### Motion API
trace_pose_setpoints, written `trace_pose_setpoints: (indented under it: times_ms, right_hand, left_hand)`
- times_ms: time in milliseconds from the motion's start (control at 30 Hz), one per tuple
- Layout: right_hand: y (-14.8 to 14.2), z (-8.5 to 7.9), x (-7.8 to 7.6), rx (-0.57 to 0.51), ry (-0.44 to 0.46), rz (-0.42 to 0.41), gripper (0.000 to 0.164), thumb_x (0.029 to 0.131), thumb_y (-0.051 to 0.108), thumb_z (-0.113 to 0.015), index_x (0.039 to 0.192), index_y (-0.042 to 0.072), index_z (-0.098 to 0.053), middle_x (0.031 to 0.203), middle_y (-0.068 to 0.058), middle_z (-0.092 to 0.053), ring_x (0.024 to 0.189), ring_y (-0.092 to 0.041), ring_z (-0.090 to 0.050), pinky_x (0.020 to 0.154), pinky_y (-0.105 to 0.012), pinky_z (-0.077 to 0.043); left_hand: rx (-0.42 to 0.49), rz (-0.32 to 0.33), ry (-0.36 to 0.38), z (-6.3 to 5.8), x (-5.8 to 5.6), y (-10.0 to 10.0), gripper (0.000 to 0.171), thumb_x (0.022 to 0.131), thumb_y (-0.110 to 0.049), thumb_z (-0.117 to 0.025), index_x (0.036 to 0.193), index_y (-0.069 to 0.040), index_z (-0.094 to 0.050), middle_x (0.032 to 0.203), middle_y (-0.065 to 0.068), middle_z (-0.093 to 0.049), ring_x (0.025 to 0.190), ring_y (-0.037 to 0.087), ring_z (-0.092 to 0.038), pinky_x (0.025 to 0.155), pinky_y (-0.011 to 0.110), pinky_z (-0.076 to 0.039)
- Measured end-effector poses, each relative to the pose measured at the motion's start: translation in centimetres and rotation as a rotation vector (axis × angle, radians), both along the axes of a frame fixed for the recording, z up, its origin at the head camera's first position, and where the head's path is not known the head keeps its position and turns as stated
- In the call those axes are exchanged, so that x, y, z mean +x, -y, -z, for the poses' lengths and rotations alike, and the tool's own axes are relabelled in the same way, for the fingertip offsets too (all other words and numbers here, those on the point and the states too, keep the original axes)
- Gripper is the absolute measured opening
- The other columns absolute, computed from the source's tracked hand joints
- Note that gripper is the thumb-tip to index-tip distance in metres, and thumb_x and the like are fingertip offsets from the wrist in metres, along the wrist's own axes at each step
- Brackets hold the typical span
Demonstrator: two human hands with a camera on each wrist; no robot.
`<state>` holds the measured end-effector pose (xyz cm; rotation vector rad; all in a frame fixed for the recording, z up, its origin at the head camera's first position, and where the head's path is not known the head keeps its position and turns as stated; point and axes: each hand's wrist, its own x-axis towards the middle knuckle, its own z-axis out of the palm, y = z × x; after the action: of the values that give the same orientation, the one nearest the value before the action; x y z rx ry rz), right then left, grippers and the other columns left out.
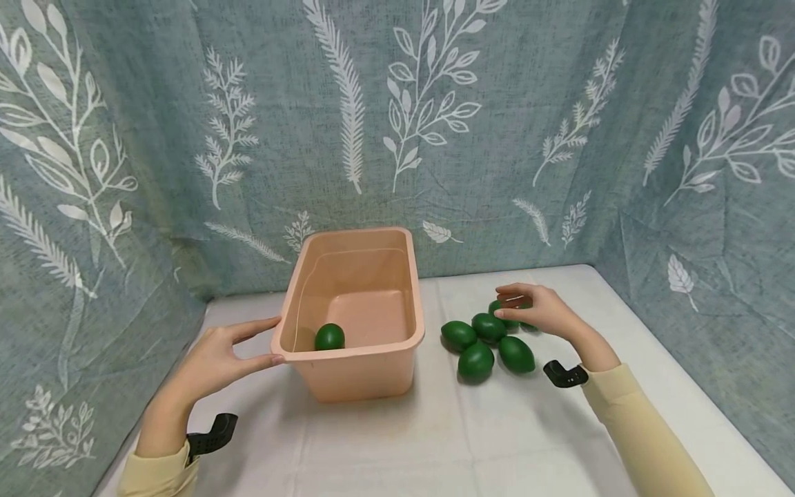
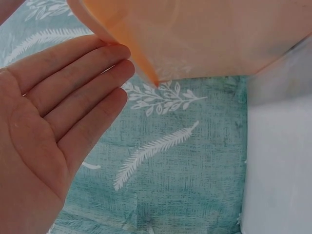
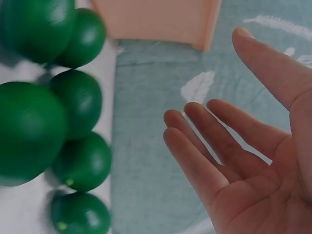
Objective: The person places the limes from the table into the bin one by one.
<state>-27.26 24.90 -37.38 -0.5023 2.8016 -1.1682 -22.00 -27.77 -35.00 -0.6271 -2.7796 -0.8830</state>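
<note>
A peach plastic bin (image 1: pixel 363 377) stands on the white table. One green lime (image 1: pixel 330 337) lies inside it, near the front left corner. At the bin's left rim, my left hand (image 1: pixel 208 362) touches with straight fingertips and thumb, spread apart from each other. Several more green limes (image 1: pixel 475 362) lie grouped on the cloth to the right of the bin. My right hand (image 1: pixel 543 310) hovers over the far right of this group, partly covering the limes there. In the right wrist view the fingers (image 3: pixel 229 141) are relaxed and nothing is held.
A white cloth (image 1: pixel 397 449) covers the table. Teal fabric (image 1: pixel 279 124) with white leaf prints hangs behind and on both sides. Each wrist wears a black band, such as the right wristband (image 1: pixel 565 374).
</note>
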Motion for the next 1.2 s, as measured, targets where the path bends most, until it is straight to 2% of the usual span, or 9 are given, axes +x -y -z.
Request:
trace_pose_setpoints:
  times_ms: [300, 400, 600, 933, 1200]
  right_hand:
    - [-1.8, 3.4, 1.4, -0.016, 0.057, 0.066, 0.071, 0.084, 0.047, -0.069, 0.138, 0.006, -0.048, 0.133, -0.017, -0.056, 0.121, -0.035, -0.054, 0.095, -0.047, -0.049]
    - [-2.1, 4.3, 1.8, -0.018, 0.074, 0.064, 0.073, 0.085, 0.046, -0.068, 0.139, 0.003, -0.046, 0.135, -0.019, -0.053, 0.121, -0.037, -0.053, 0.094, -0.047, -0.050]
    - [-2.4, 5.5, 2.2, -0.030, 0.084, 0.063, 0.075, 0.084, 0.041, -0.071, 0.139, -0.001, -0.044, 0.135, -0.023, -0.052, 0.120, -0.039, -0.054, 0.092, -0.046, -0.051]
    - [-2.5, 7.7, 3.1, -0.019, 0.157, 0.072, 0.078, 0.079, 0.036, -0.077, 0.138, -0.003, -0.044, 0.130, -0.027, -0.052, 0.113, -0.041, -0.058, 0.087, -0.044, -0.054]
    - [-2.0, 8.5, 2.7, 0.042, 0.121, 0.101, 0.074, 0.077, 0.035, -0.078, 0.134, -0.003, -0.050, 0.125, -0.025, -0.056, 0.106, -0.036, -0.061, 0.083, -0.042, -0.053]
  left_hand:
    - [-0.008, -0.006, 0.009, 0.2, 0.1, 0.0, 0.061, 0.079, -0.043, -0.075, 0.131, -0.015, -0.060, 0.127, 0.007, -0.062, 0.119, 0.034, -0.056, 0.089, 0.056, -0.048]
    - [-0.016, -0.008, 0.005, 0.2, 0.2, 0.1, 0.061, 0.079, -0.044, -0.075, 0.130, -0.014, -0.060, 0.127, 0.007, -0.062, 0.119, 0.035, -0.055, 0.089, 0.057, -0.048]
    - [-0.013, -0.008, -0.010, 0.1, 0.1, 0.0, 0.060, 0.079, -0.043, -0.075, 0.130, -0.015, -0.060, 0.127, 0.007, -0.062, 0.119, 0.034, -0.056, 0.089, 0.056, -0.049]
    - [-0.006, -0.013, 0.014, 0.3, 0.5, 0.1, 0.060, 0.080, -0.043, -0.075, 0.131, -0.015, -0.060, 0.128, 0.007, -0.062, 0.119, 0.035, -0.055, 0.088, 0.056, -0.049]
    - [0.000, -0.006, 0.004, 0.0, 0.4, -0.1, 0.059, 0.080, -0.041, -0.075, 0.131, -0.017, -0.060, 0.127, 0.008, -0.062, 0.119, 0.035, -0.056, 0.088, 0.056, -0.048]
